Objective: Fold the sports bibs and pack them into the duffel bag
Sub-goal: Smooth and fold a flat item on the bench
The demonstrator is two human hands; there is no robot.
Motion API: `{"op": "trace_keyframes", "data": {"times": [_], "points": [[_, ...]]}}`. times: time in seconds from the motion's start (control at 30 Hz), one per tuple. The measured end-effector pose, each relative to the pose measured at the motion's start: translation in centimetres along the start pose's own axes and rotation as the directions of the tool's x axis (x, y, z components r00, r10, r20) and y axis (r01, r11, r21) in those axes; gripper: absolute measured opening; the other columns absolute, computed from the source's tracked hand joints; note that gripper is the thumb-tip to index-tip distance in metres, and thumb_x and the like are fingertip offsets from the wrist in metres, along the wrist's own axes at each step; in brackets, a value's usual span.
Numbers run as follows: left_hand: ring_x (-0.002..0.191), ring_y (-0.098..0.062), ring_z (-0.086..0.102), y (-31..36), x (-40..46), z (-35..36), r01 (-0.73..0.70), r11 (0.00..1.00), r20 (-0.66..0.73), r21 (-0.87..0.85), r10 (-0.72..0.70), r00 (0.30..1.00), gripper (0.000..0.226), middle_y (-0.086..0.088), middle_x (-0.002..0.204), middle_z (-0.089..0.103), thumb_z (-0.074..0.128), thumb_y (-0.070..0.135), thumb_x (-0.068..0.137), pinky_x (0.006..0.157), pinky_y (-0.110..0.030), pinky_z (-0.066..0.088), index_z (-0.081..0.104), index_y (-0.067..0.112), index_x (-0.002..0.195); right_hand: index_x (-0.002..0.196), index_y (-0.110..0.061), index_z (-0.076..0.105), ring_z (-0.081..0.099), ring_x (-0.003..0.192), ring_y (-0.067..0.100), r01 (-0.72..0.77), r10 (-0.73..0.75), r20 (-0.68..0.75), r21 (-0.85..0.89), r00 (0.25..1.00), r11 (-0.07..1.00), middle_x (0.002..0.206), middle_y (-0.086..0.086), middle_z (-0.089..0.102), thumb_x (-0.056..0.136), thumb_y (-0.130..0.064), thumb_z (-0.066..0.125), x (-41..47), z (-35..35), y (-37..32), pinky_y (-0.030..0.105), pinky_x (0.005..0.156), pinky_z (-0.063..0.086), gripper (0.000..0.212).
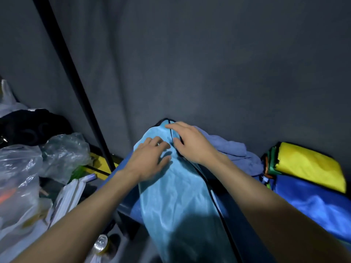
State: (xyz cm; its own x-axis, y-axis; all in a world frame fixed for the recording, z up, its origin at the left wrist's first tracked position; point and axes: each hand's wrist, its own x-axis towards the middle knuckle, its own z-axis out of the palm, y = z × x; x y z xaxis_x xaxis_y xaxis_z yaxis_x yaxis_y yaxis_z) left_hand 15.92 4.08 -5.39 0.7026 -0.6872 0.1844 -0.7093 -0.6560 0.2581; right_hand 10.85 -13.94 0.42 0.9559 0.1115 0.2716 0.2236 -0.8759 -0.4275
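Head view: light-blue bib [182, 196] long axis runs away from body; left hand [150, 162], right hand [191, 141] both flat, fingers spread, pressing far end (right reaches farther).

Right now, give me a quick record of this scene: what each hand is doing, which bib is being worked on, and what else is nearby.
left hand: flat, fingers spread, pressing on the light blue bib
right hand: resting on the same bib near its far end
folded stack: yellow bib on top, at the right
purple cloth: crumpled behind the right hand
plastic bags: at the left
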Motion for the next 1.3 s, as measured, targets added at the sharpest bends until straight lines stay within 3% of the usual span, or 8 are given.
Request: {"op": "trace_keyframes", "data": {"times": [0.1, 0.23, 0.4, 0.5, 0.67, 0.83, 1.03, 1.3], "points": [[0.102, -0.017, 0.055, 4.2, -3.8, 0.2, -0.181, 0.970, 0.076, -0.160, 0.195, 0.978, 0.029, 0.009, 0.108, 0.054, 0.051, 0.050, 0.095, 0.086, -0.040, 0.049, 0.064, 0.032, 0.114, 0.125, -0.015, 0.066, 0.061, 0.108, 0.018, 0.028, -0.027, -0.060, 0.017, 0.998, 0.999, 0.122, 0.000, 0.067, 0.092, -0.009, 0.055, -6.4, -2.0, 0.4, 0.033, 0.093, 0.048, 0.035], [0.106, -0.021, 0.048, 7.6, -7.1, 1.8, -0.245, 0.970, 0.237, -0.004, 0.239, 0.942, 0.045, 0.005, 0.117, 0.051, 0.047, 0.061, 0.096, 0.092, -0.041, 0.045, 0.057, 0.034, 0.131, 0.113, -0.014, 0.069, 0.064, 0.093, 0.020, -0.138, 0.138, -0.011, -0.051, 0.990, 0.989, 0.106, 0.003, 0.070, 0.095, -0.024, 0.063, -16.0, -3.4, 1.0, 0.030, 0.077, 0.045, 0.022], [0.117, -0.021, 0.048, 10.1, -10.0, 1.2, -0.106, 0.991, 0.267, -0.086, 0.125, 0.956, 0.048, 0.004, 0.131, 0.049, 0.054, 0.055, 0.097, 0.099, -0.040, 0.044, 0.050, 0.034, 0.140, 0.113, -0.016, 0.062, 0.053, 0.103, 0.023, -0.331, 0.379, 0.165, -0.258, 0.910, 0.908, 0.110, 0.001, 0.057, 0.089, -0.062, 0.061, -25.0, -1.7, 0.9, 0.038, 0.085, 0.046, 0.051], [0.099, -0.019, 0.058, 10.4, -12.1, 0.9, 0.148, 0.970, 0.087, -0.193, -0.133, 0.987, 0.022, 0.004, 0.112, 0.056, 0.063, 0.039, 0.093, 0.081, -0.037, 0.049, 0.063, 0.027, 0.111, 0.120, -0.021, 0.060, 0.049, 0.109, 0.020, -0.373, 0.395, 0.083, -0.202, 0.915, 0.906, 0.113, -0.003, 0.052, 0.089, -0.058, 0.062, -27.9, -0.7, -0.5, 0.037, 0.088, 0.047, 0.049], [0.073, -0.027, 0.059, 8.6, -16.1, 0.8, 0.606, 0.760, 0.154, -0.235, -0.586, 0.795, 0.035, -0.004, 0.071, 0.059, 0.064, 0.034, 0.093, 0.059, -0.032, 0.040, 0.055, 0.012, 0.067, 0.084, -0.023, 0.057, 0.057, 0.080, 0.019, -0.443, 0.438, -0.107, -0.032, 0.893, 0.896, 0.080, -0.009, 0.056, 0.086, -0.043, 0.067, -31.9, 0.8, -1.9, 0.038, 0.073, 0.049, 0.022], [0.082, -0.025, 0.064, 8.9, -18.9, 2.1, 0.782, 0.227, 0.627, -0.581, -0.488, 0.607, 0.036, -0.006, 0.092, 0.066, 0.068, 0.046, 0.094, 0.073, -0.035, 0.053, 0.063, 0.011, 0.100, 0.107, -0.025, 0.065, 0.052, 0.087, 0.011, -0.446, 0.443, -0.118, 0.000, 0.889, 0.895, 0.088, -0.013, 0.047, 0.086, -0.047, 0.070, -33.6, 1.7, -2.4, 0.031, 0.075, 0.043, 0.030], [0.093, -0.020, 0.064, 9.4, -19.7, 2.9, 0.681, -0.022, 0.645, -0.732, -0.344, 0.682, 0.022, -0.006, 0.101, 0.072, 0.064, 0.029, 0.098, 0.094, -0.034, 0.050, 0.070, 0.010, 0.106, 0.102, -0.032, 0.064, 0.056, 0.103, 0.020, -0.654, 0.662, -0.169, 0.105, 0.730, 0.749, 0.096, -0.009, 0.055, 0.084, -0.045, 0.072, -31.4, 2.9, -3.5, 0.029, 0.076, 0.043, 0.023], [0.127, -0.031, 0.059, 10.9, -19.3, 3.1, 0.619, -0.161, 0.637, -0.768, -0.290, 0.715, 0.065, -0.010, 0.141, 0.060, 0.089, 0.025, 0.072, 0.103, -0.052, 0.051, 0.064, 0.006, 0.130, 0.087, -0.032, 0.063, 0.056, 0.092, 0.017, -0.640, 0.670, -0.221, 0.198, 0.709, 0.743, 0.086, -0.010, 0.055, 0.087, -0.032, 0.071, -31.6, 3.3, -3.4, 0.030, 0.073, 0.046, 0.008]]}}
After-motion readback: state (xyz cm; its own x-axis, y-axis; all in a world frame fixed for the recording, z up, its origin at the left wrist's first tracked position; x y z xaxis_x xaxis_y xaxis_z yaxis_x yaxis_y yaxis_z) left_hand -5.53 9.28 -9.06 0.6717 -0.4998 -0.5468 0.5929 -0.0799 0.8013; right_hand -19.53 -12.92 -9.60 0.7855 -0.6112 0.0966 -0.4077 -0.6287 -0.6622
